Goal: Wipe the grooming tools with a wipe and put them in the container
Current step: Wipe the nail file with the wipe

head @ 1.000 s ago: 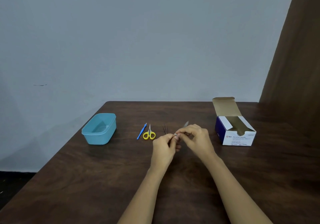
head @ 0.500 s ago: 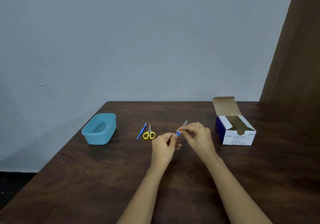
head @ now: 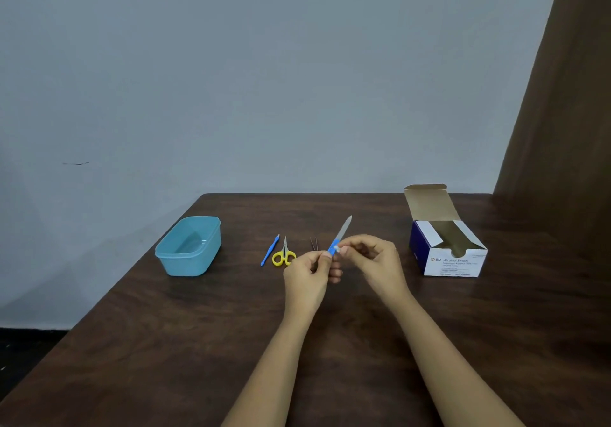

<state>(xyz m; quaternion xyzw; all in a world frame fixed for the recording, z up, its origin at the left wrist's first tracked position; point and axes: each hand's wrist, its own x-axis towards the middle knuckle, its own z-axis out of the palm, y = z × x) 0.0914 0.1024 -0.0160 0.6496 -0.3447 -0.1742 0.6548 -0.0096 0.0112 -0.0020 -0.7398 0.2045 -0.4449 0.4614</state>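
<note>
Container (head: 190, 248) by table (head: 198, 344) edge, left hand (head: 309, 271) gripping file (head: 343, 232), right hand (head: 378, 261) pinching wipe (head: 336, 248)

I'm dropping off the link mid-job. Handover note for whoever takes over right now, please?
Left hand grips the nail file by its blue handle, blade pointing away.
Right hand pinches the wipe against that handle.
Blue stick tool, yellow scissors and tweezers lie on the table, between container and hands; swab box stands open at right.
Done: nothing shows in the container.
Left: finish the file, wipe the other three, put all four in.
</note>
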